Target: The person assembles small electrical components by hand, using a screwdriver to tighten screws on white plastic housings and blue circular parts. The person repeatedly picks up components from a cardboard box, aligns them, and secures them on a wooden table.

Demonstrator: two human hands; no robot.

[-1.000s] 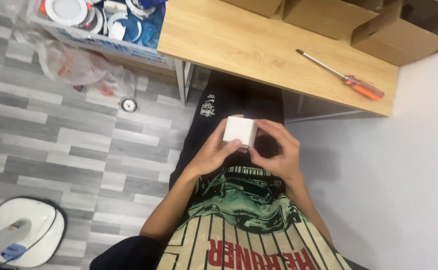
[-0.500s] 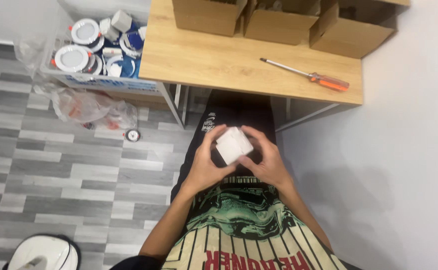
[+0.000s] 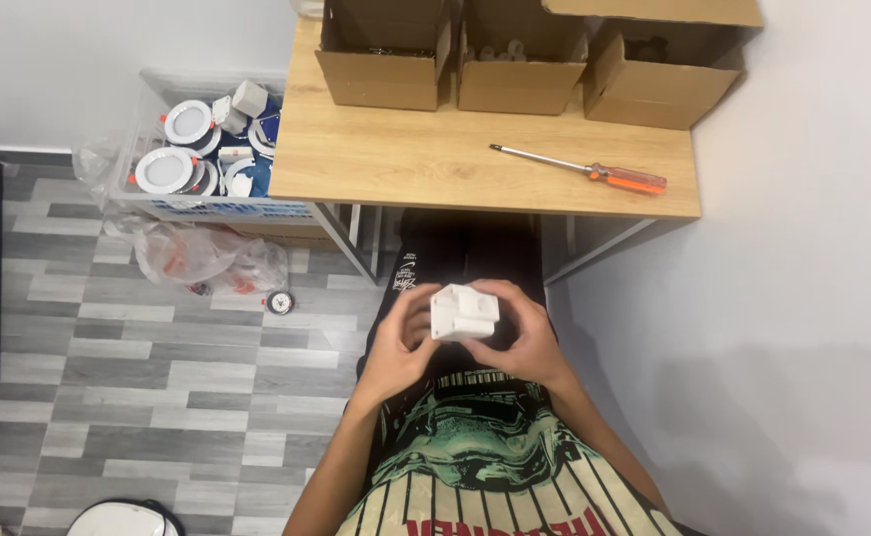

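Head view shows left hand (image 3: 401, 342) and right hand (image 3: 525, 342), each grip closed on small white plastic block (image 3: 463, 312)

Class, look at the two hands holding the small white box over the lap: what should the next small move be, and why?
Probably a reach with the right hand to the orange-handled screwdriver on the wooden table. The small white box is gripped between both hands; the left hand could steady it alone, and the tool lies untouched ahead.
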